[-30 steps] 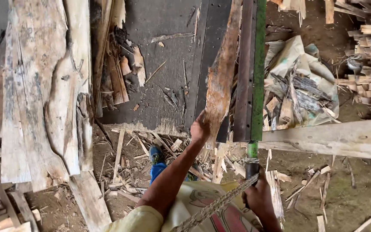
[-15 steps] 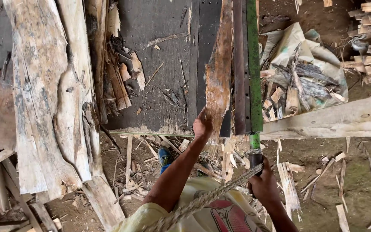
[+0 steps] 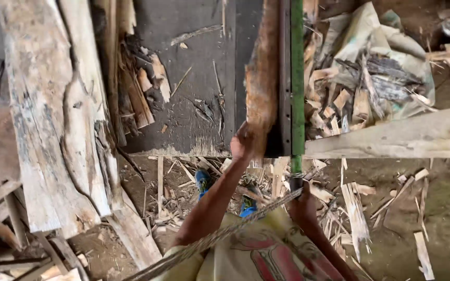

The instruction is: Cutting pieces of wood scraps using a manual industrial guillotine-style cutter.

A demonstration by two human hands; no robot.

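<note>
My left hand grips the near end of a long bark-edged slab of wood that lies lengthwise on a dark saw table. The slab rests against a green metal rail running along the table's right side. My right hand is closed around the lower end of that green rail, below the table edge. A braided rope crosses diagonally in front of my chest, just under the right hand. My blue shoes show beneath my left arm.
Rough wide planks lean at the left. A pale beam juts out to the right. Offcuts and splinters litter the dirt floor, and a sack of scraps lies beyond the rail.
The view has drawn closer to the table. My left hand stayed on the slab's end, and the slab moved slightly forward along the rail. My right hand stayed on the rail.
</note>
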